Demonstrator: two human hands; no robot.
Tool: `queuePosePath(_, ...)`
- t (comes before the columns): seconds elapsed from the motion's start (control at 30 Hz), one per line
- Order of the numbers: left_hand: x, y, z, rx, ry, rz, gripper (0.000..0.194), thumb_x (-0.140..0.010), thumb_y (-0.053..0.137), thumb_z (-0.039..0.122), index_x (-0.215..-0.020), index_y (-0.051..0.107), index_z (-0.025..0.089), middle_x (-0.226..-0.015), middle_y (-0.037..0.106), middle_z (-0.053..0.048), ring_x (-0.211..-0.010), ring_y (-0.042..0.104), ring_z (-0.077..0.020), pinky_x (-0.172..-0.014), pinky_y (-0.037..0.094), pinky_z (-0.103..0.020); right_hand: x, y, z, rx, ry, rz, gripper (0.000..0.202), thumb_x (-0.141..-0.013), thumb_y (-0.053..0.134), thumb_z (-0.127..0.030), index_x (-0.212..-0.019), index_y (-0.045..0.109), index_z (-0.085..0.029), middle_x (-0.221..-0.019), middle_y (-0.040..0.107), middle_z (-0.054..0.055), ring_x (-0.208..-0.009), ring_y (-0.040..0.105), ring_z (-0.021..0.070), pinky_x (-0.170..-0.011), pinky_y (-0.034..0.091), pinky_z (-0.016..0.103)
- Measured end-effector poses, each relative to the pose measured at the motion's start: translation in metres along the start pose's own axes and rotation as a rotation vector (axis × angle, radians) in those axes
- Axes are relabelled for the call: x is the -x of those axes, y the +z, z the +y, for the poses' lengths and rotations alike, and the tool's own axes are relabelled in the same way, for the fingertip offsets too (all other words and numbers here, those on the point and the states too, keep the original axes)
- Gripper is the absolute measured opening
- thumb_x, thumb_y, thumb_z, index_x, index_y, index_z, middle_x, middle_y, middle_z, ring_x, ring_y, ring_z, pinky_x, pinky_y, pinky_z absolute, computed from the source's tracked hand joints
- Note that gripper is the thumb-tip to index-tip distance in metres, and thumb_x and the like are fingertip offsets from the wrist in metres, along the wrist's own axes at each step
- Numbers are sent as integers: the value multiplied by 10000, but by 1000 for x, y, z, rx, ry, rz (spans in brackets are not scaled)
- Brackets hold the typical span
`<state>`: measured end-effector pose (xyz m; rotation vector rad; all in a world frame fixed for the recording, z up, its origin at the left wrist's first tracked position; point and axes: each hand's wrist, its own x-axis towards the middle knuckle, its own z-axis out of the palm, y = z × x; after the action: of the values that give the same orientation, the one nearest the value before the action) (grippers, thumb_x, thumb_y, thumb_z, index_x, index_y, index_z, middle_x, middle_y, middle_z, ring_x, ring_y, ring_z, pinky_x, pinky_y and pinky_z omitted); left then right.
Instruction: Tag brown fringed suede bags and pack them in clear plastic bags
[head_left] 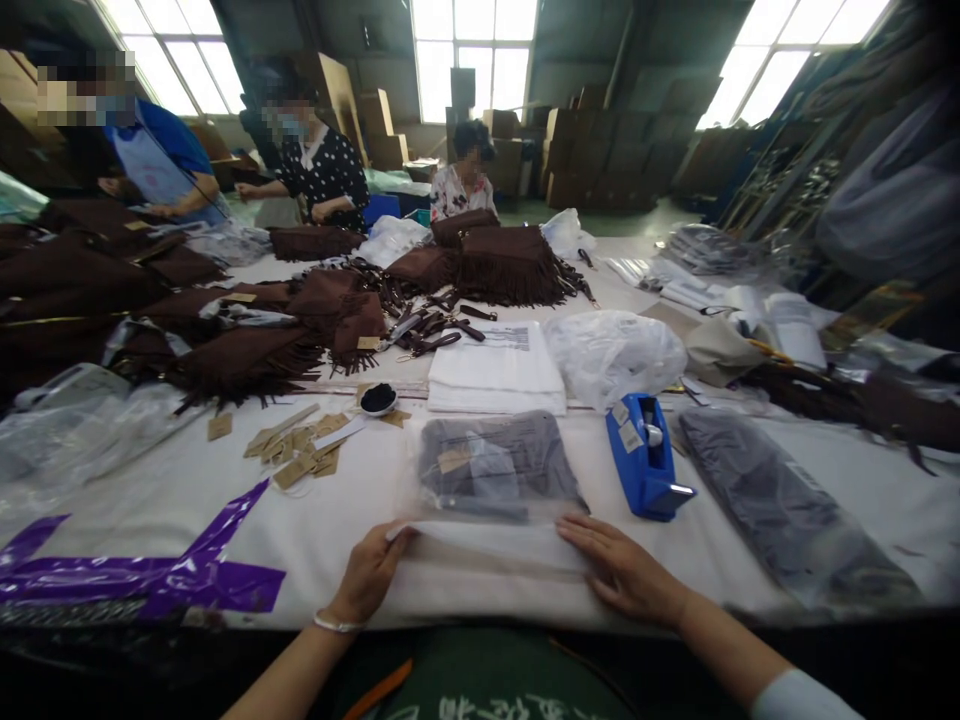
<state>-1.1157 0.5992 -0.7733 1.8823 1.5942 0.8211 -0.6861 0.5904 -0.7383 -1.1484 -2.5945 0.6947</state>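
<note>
A clear plastic bag (491,548) lies flat at the table's front edge, with a dark handbag (517,455) and a tan tag inside it. At the bag's near left corner, my left hand (371,572) pinches the plastic between thumb and fingers. My right hand (626,568) rests on the near right part of the plastic, its fingers stretched out. The near strip of plastic looks folded between both hands. Just beyond my right hand stands a blue tape dispenser (646,455).
Brown fringed bags (502,262) cover the back and left. Loose tan tags (300,455), a small bowl of black bits (378,400) and purple tape (150,580) lie leftward. Another packed dark bag (780,510) lies right. Several people work across the table.
</note>
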Motion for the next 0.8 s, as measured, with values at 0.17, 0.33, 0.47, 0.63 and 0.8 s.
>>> queuePosePath(0.17,-1,6,4,66,-113,33,424,-900,385,484,-1090,634,199,-1056,683,-46,-1017,618,-239,-915,486,-373,2,0,18,59,-15,87,730,-747,535,-202,-1429,278,-202,-1445,369,99,-1349,296,260,-1125,179,526)
queuePosePath(0.33,-5,-2,5,32,-118,-1,421,-903,359,496,-990,655,210,-981,697,-38,-979,628,-229,-903,479,-351,-14,10,33,-60,-17,272,392,-864,483,-333,-1238,553,-240,-1233,602,65,-1184,514,234,-1061,347,453)
queuePosePath(0.47,3,-6,1,-46,-145,71,384,-906,354,486,-985,623,224,-967,698,-37,-961,636,-219,-880,482,-324,-19,37,12,-106,194,516,333,-941,357,-345,-1074,630,-209,-990,693,78,-936,635,206,-841,498,349)
queuePosePath(0.63,14,-4,-3,-289,-211,150,308,-916,333,403,-908,582,220,-841,686,-38,-806,662,-219,-705,493,-292,-28,51,-28,-78,584,479,392,-958,298,-430,-947,628,-220,-734,688,29,-660,646,181,-615,464,270)
queuePosePath(0.8,3,-24,8,-526,-225,-2,242,-908,382,343,-832,568,209,-694,638,-28,-642,629,-221,-606,464,-309,-45,40,-35,43,749,327,419,-941,307,-469,-776,607,-226,-654,675,54,-649,645,226,-598,425,302)
